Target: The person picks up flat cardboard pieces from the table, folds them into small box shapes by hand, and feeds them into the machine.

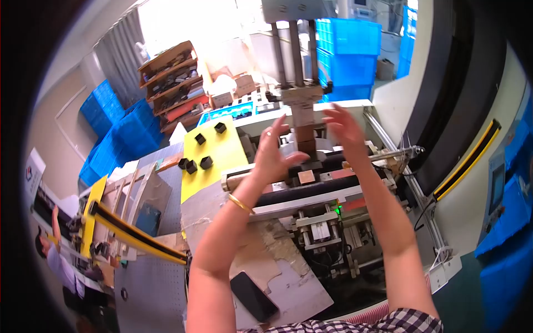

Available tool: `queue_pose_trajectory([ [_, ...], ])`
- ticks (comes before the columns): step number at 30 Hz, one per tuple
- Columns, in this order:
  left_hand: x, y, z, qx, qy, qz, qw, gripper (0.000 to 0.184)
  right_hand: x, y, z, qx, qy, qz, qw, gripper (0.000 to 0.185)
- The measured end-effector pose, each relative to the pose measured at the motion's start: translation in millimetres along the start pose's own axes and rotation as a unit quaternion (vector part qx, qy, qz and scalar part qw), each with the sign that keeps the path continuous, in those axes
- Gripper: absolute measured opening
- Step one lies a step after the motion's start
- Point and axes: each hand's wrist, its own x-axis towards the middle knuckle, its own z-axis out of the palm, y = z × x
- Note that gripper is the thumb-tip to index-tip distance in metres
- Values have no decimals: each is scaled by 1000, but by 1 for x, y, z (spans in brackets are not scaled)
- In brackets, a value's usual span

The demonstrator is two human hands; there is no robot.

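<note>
My left hand [273,154] is raised on the left of the machine's vertical press head [302,111], fingers apart, with a ring on one finger and a gold bangle on the wrist. On the other side of the press head, my right hand [345,130] is raised too, its fingers spread and slightly blurred. Neither hand shows anything in it. Below the press head sits a dark block [306,151], and in front of it lies a small tan square piece [306,177]. Several small black boxes [206,162] stand on a yellow sheet [225,145] to the left.
A black phone [254,297] lies on a worn board [302,283] near my left forearm. Yellow-black bars [139,233] flank the machine. Blue crates [347,55] and a shelf rack [175,83] stand behind. At far left, a person [61,266] is at another station.
</note>
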Motion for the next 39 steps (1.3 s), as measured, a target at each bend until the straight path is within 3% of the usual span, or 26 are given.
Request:
queue_pose_trajectory([
  [1, -18, 19, -1, 8, 46, 24, 999, 84, -19, -36, 12, 55, 101, 31, 993, 43],
  [2, -47, 31, -6, 2, 6, 25, 1000, 80, -52, -68, 25, 4, 135, 69, 988, 36],
  [4, -115, 58, -32, -20, -73, 44, 996, 70, -143, -75, 43, -47, -24, 74, 996, 25],
  [5, -149, 72, -53, -38, -114, 65, 991, 65, -191, -69, 63, -26, -133, 7, 991, 8],
  [6, -186, 81, -76, -31, -124, 67, 990, 55, -227, -94, 75, -116, -287, 56, 949, 8],
  [7, -223, 88, -98, -24, -135, 66, 988, 44, -269, -108, 85, -50, -345, 177, 920, 11],
  [8, -267, 90, -122, -22, -107, -2, 994, 35, -305, -122, 93, -21, -389, 203, 898, 17],
  [9, -308, 95, -151, -23, -78, -67, 994, 27, -328, -135, 101, -40, -443, 164, 881, 24],
  [10, -340, 117, -186, -5, -8, -197, 980, 16, -339, -158, 115, -34, -465, 178, 866, 29],
  [11, -390, 114, -214, 41, 69, -280, 957, 14, -356, -169, 125, -6, -460, 242, 854, 29],
  [12, -428, 127, -254, 98, 123, -354, 922, 12, -373, -175, 138, 44, -452, 291, 842, 28],
  [13, -504, 100, -274, 143, 272, -335, 891, 12, -388, -180, 155, 91, -438, 339, 827, 27],
  [15, -626, 112, -338, 279, 342, -479, 759, 18, -411, -185, 191, 87, -496, 370, 781, 25],
  [17, -803, 123, -379, 346, 410, -599, 595, 19, -414, -207, 244, 58, -563, 355, 744, 26],
  [18, -867, 156, -390, 389, 425, -637, 513, 16, -416, -216, 270, 67, -588, 337, 733, 27],
  [19, -911, 194, -401, 438, 399, -706, 387, 13, -423, -218, 290, 59, -612, 321, 720, 29],
  [21, -949, 274, -409, 471, 361, -760, 264, 22, -428, -224, 333, 37, -674, 213, 706, 30],
  [25, -1002, 343, -420, 520, 323, -765, 201, 45, -441, -238, 399, 10, -727, 111, 677, 31],
  [29, -1032, 348, -430, 583, 279, -724, 238, 31, -455, -242, 428, 29, -763, 98, 638, 33],
  [31, -1041, 337, -446, 444, 278, -801, 288, 14, -455, -244, 429, 26, -767, 40, 640, 34],
  [32, -1041, 324, -451, 445, 278, -789, 319, 6, -456, -241, 425, 26, -763, 38, 645, 34],
  [33, -1037, 307, -455, 445, 278, -773, 355, 10, -456, -243, 421, 18, -761, 32, 647, 34],
  [35, -1016, 257, -464, 166, 419, -750, 484, 15, -456, -238, 404, 22, -759, 30, 650, 33],
  [36, -963, 233, -459, 87, 473, -698, 531, 20, -456, -234, 393, 29, -754, 30, 655, 33],
  [38, -825, 207, -446, 8, 418, -634, 650, 20, -443, -234, 370, 28, -718, 16, 696, 32],
  [39, -770, 190, -430, 27, 370, -556, 744, 19, -436, -231, 356, 23, -698, 7, 716, 32],
])
